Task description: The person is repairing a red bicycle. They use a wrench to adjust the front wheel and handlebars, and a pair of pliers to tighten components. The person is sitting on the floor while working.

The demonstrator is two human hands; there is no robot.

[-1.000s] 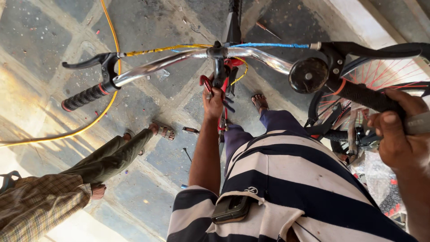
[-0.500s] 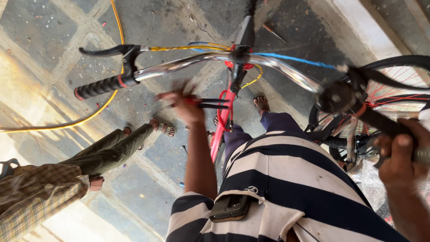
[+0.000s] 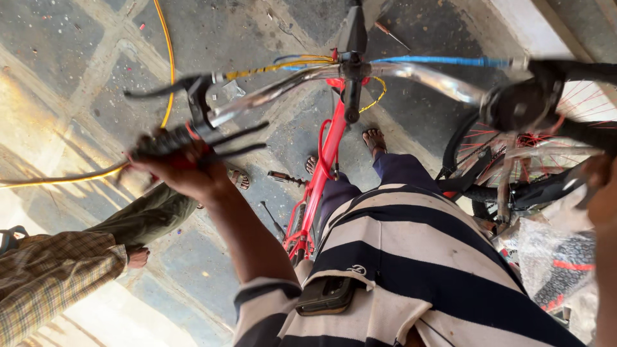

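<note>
Fingers of the left hand point(image 3: 183, 168) wrap shut around the black grip point(image 3: 168, 141) at the left end of the handlebar point(image 3: 411, 74), the knuckles blurred; a black brake lever point(image 3: 239, 132) juts out just beside them. The right hand point(image 3: 604, 186) shows only as a sliver at the right edge of the view — whether it closes on anything cannot be told, though it sits near the other, dark end of the bar and a round black bell point(image 3: 514, 106).

From the grip the chrome bar runs to the black stem point(image 3: 352, 71), with a yellow cable point(image 3: 276, 66) on one side and a blue cable point(image 3: 443, 61) on the other. Below hangs the red bicycle frame point(image 3: 321, 173), standing between the person's bare feet point(image 3: 375, 140) on the floor.

A dark phone point(image 3: 326, 294) sits in the pocket of the striped shirt point(image 3: 424, 270). Clear plastic wrapping point(image 3: 546, 244) — crumpled, glossy — covers a tyre at the lower right, behind a red-spoked wheel point(image 3: 565, 122).

Another person in a checked sleeve point(image 3: 51, 283) and olive trousers point(image 3: 144, 215) stands at the left. A yellow hose point(image 3: 168, 58) curves across the grey stone-slab floor point(image 3: 77, 58), sunlit at its lower left corner.
</note>
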